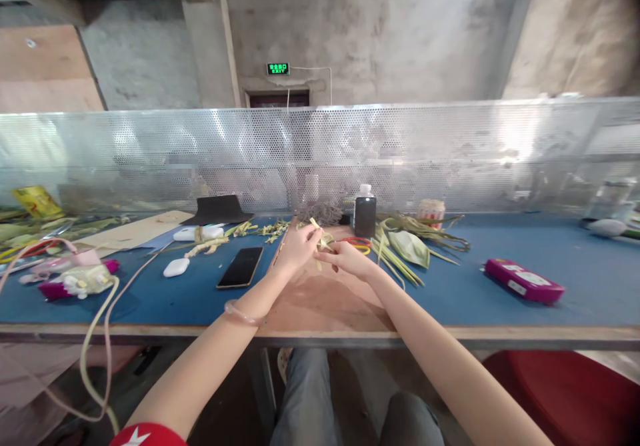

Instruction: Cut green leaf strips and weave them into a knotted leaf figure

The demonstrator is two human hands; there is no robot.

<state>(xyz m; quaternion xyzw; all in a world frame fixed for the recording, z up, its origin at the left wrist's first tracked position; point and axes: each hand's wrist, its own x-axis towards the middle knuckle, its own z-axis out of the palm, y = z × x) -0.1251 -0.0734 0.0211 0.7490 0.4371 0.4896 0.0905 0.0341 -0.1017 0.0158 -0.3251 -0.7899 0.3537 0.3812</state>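
My left hand (pixel 299 247) and my right hand (pixel 347 257) meet over a brown board (pixel 320 299) on the blue table (pixel 500 293). Both pinch a small pale yellow-green leaf strip piece (pixel 324 239) between their fingertips, just above the board. A clear bangle (pixel 243 314) circles my left wrist. A bundle of green leaf strips (pixel 406 249) lies just right of my right hand. Red and yellow rubber bands (pixel 358 243) lie behind my right hand.
A black phone (pixel 241 267), white earbud case (pixel 176 267) and white object (pixel 197 233) lie left. A dark bottle (pixel 365 214) stands behind. A pink case (pixel 524 281) lies right. Perforated metal screen (pixel 320 156) backs the table. Cables (pixel 100 339) hang off the left edge.
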